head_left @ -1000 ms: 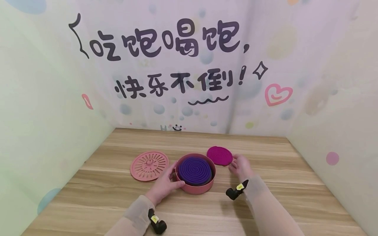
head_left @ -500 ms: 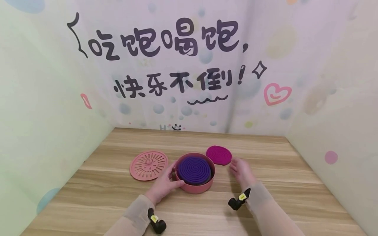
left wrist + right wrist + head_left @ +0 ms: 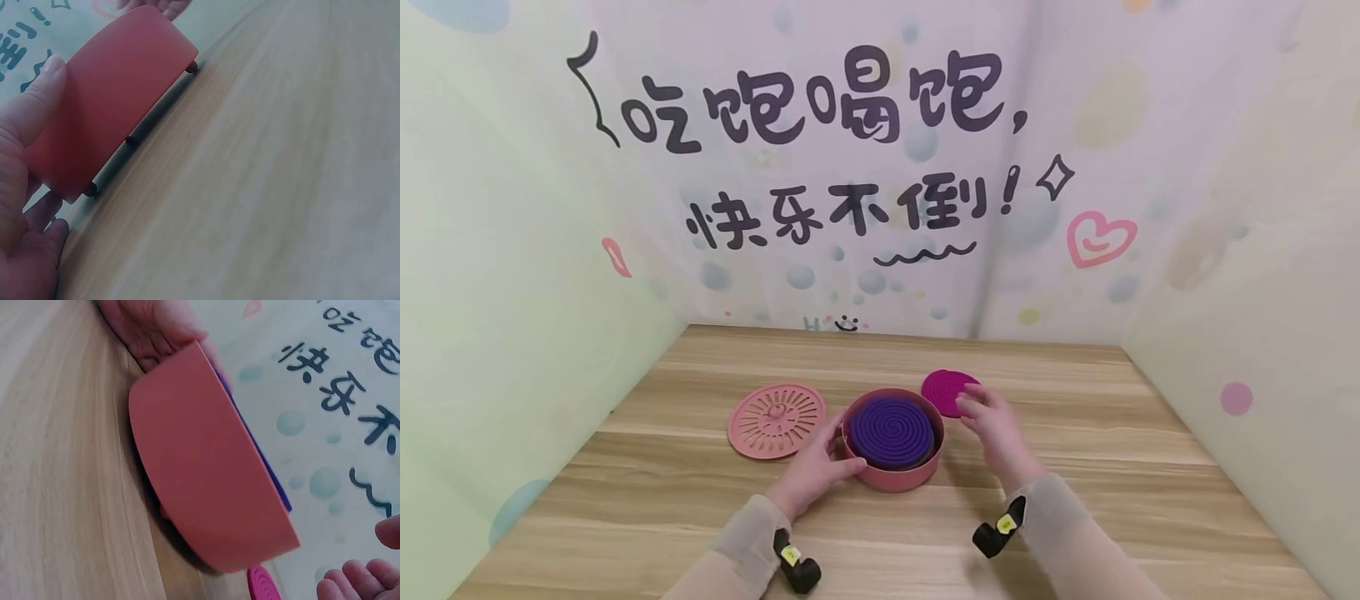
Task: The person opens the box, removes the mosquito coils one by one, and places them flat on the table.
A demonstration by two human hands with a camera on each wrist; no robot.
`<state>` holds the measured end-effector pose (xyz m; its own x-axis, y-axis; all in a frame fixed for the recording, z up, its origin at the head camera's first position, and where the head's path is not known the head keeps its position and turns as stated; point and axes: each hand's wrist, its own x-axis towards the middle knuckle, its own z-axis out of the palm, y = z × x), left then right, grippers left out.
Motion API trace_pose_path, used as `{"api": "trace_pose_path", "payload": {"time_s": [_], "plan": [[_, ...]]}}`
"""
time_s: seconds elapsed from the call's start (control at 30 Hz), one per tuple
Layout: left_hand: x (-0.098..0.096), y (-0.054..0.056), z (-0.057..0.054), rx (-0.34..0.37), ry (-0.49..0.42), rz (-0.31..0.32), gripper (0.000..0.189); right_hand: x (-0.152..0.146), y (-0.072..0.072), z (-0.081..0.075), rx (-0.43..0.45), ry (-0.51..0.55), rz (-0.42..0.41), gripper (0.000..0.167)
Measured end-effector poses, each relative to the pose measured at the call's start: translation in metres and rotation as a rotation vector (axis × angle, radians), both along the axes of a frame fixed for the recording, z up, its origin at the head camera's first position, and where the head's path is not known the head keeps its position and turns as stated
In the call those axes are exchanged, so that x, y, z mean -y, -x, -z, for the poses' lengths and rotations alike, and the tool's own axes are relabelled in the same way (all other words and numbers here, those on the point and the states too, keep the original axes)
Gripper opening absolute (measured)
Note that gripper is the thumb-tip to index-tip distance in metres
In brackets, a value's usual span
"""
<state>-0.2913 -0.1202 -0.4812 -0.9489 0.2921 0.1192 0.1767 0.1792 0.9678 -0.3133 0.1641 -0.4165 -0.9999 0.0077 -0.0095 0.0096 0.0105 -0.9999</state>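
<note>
A round pink tin [image 3: 897, 481] on small feet stands mid-table, holding a purple mosquito coil [image 3: 892, 432] whose spiral face shows above the inside. My left hand [image 3: 814, 473] grips the tin at its left side, with the thumb against the front wall; the left wrist view shows the thumb [image 3: 44, 94] on the red-pink wall. Behind and right of the tin lies a flat magenta mosquito coil [image 3: 942, 390]. My right hand [image 3: 992, 423] hovers at that coil's right edge, fingers loosely bent and holding nothing, and overlaps part of it in the head view.
Left of the tin lies a round pink slotted lid [image 3: 777, 421] with a raised figure in its middle. The wood-grain table [image 3: 880, 550] meets a printed back wall [image 3: 820, 283] and pale side walls.
My right hand has drawn back from the magenta coil's edge, then moved left and over that edge. The left hand keeps its grip on the tin, which stays put.
</note>
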Motion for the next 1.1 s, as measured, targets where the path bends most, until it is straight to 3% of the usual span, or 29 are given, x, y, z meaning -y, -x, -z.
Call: {"api": "trace_pose_path", "payload": {"time_s": [0.2, 0.5, 0.8, 1.1], "plan": [[0.001, 0.001, 0.001, -0.010, -0.001, -0.008, 0.088, 0.023, -0.003, -0.005, -0.063, -0.053, -0.032, 0.045], [0.001, 0.000, 0.002, -0.005, -0.013, 0.000, 0.090, 0.045, -0.006, -0.004, -0.045, -0.252, -0.056, 0.041], [0.000, 0.003, 0.005, -0.031, 0.012, -0.009, 0.088, 0.051, -0.005, 0.000, -0.045, -0.385, -0.060, 0.042], [0.000, 0.001, 0.002, -0.019, 0.009, -0.018, 0.086, 0.052, -0.007, -0.002, -0.018, -0.422, -0.076, 0.040]]}}
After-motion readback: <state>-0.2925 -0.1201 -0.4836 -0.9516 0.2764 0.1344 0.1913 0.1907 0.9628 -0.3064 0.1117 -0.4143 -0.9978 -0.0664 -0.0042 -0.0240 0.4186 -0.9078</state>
